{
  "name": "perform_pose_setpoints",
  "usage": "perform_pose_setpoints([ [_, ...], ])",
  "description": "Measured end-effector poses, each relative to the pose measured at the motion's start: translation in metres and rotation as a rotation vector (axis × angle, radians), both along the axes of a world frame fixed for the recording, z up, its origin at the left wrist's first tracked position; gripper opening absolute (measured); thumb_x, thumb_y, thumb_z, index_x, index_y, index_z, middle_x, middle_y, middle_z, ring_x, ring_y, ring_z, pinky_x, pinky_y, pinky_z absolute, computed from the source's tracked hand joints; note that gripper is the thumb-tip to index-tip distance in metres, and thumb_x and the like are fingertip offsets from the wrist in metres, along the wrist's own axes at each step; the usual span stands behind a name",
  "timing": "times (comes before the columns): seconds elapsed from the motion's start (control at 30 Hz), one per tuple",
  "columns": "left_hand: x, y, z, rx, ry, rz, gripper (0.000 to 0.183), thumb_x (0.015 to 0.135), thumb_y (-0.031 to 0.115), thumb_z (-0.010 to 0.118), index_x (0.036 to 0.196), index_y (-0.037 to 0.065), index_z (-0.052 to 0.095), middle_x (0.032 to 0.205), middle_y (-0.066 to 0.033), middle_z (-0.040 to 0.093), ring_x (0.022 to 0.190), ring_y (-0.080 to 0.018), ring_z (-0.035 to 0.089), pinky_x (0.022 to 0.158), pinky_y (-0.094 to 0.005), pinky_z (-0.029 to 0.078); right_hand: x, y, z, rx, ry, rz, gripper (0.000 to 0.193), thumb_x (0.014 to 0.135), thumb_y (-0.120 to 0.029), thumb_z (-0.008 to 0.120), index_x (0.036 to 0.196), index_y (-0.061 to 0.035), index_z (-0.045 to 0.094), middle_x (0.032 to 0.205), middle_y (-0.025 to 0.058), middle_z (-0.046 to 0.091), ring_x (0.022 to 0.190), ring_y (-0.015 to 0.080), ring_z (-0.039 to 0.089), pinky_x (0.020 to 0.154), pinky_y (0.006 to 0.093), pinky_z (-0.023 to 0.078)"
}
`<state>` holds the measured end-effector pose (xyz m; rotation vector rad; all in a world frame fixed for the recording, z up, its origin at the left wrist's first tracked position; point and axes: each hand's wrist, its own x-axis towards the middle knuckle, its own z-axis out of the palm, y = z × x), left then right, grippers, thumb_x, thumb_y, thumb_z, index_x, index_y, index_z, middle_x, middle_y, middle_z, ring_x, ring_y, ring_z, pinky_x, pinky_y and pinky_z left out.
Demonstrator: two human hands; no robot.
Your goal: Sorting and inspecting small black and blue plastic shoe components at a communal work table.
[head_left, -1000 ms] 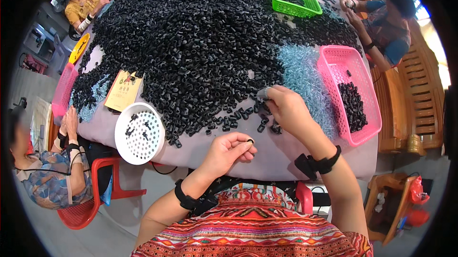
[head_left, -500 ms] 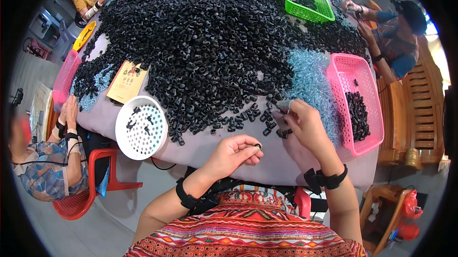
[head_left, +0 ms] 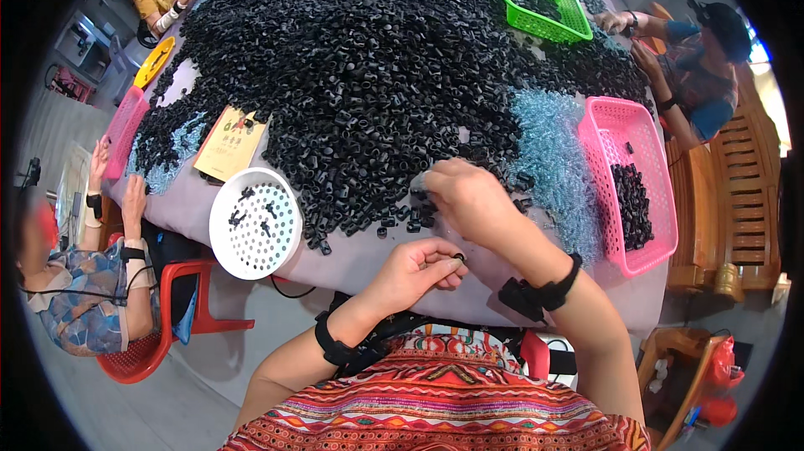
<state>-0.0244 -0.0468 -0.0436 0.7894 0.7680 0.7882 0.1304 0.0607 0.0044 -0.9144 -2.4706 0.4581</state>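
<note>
My left hand point(head_left: 419, 276) is closed near the table's front edge, pinching a small black ring-shaped part point(head_left: 459, 257) between thumb and fingertips. Farther forward, my right hand point(head_left: 466, 197) reaches over the near edge of a large heap of small black hollow plastic parts point(head_left: 368, 99). Its fingers are curled together and a pale cover point(head_left: 418, 182) sits on a fingertip. Whatever those fingers hold, if anything, is hidden. To the right of that hand lies a spread of small clear bluish pieces point(head_left: 553, 149).
A pink basket point(head_left: 669, 200) holding black parts stands at right. At left are a white perforated bowl point(head_left: 216, 233) with a few black pieces and a yellow booklet point(head_left: 230, 149). A green basket point(head_left: 548, 30) stands far right. Several people work around the table.
My right hand has moved left and slightly forward, from the loose parts beside the bluish pieces to the heap's near edge. My left hand keeps its pinch and has barely shifted.
</note>
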Motion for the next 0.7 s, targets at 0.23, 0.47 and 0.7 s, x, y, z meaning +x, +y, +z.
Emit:
perform_pose_setpoints([
  [0.23, -0.001, 0.000, -0.001, 0.006, -0.001, -0.011, 0.020, 0.101, 0.006, 0.056, 0.118, -0.004, 0.060, 0.102, -0.0138, 0.071, 0.086, -0.0149, 0.069, 0.081, -0.0298, 0.058, 0.017, -0.014, -0.006, -0.115, 0.033, -0.038, 0.018, 0.079, -0.004, 0.064, 0.097, -0.0056, 0.064, 0.095, 0.0137, 0.059, 0.090, 0.0354, 0.063, 0.076, 0.0438, 0.053],
  [0.47, 0.002, -0.001, 0.000, 0.018, 0.037, -0.046, 0.021, 0.101, 0.007, 0.057, 0.119, -0.003, 0.060, 0.103, -0.0122, 0.071, 0.087, -0.0134, 0.068, 0.082, -0.0280, 0.058, 0.066, -0.021, 0.007, -0.366, 0.121, -0.225, 0.018, 0.079, 0.004, 0.066, 0.097, 0.0022, 0.062, 0.090, 0.0163, 0.058, 0.080, 0.0357, 0.062, 0.069, 0.0397, 0.052],
  [0.7, 0.002, -0.003, 0.005, 0.029, 0.071, -0.045, 0.021, 0.101, 0.008, 0.058, 0.119, -0.003, 0.061, 0.105, -0.0115, 0.071, 0.088, -0.0125, 0.068, 0.083, -0.0272, 0.057, 0.048, -0.017, 0.007, -0.245, 0.193, -0.237, 0.011, 0.081, 0.004, 0.063, 0.092, 0.0025, 0.061, 0.085, 0.0144, 0.057, 0.077, 0.0343, 0.061, 0.067, 0.0398, 0.050],
])
